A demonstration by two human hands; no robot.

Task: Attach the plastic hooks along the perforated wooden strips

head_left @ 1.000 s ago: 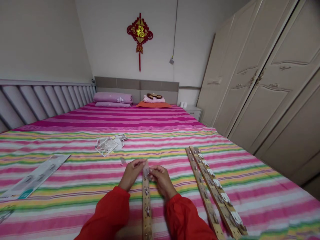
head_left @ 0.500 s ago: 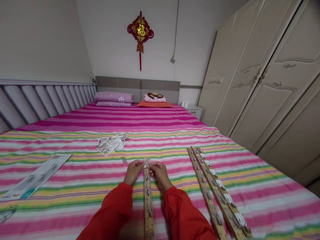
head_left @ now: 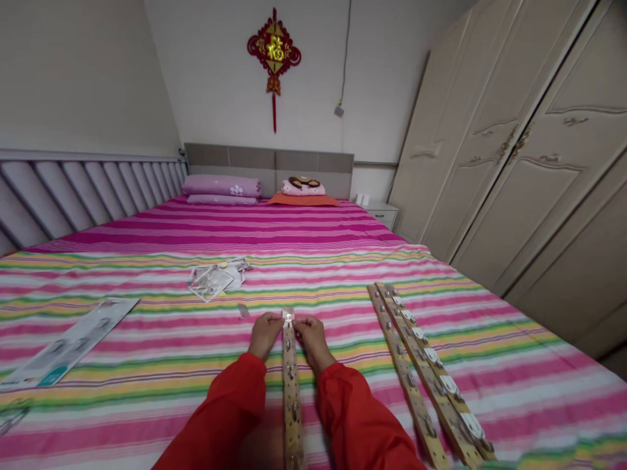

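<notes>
A narrow wooden strip with a row of small metal hooks and holes lies lengthwise in front of me. At its far end sits a small clear plastic packet with something shiny and whitish in it, too small to make out. My left hand pinches the packet's left edge between thumb and finger. From the other side my right hand pinches its right edge, fingers curled. Both hands are close against the strip's end. A scrap of clear plastic rests just beyond my left hand.
Several hooked wooden strips lie to the right, one side carrying white discs. At left are a long package, a pile of clear packaging and a dark wire-like item. Striped cloth covers the bed; a wardrobe stands right.
The packet at the strip's end now shows its shiny content more plainly between my fingers. Both hands keep their pinch and barely shift. The camera view has tilted slightly.
</notes>
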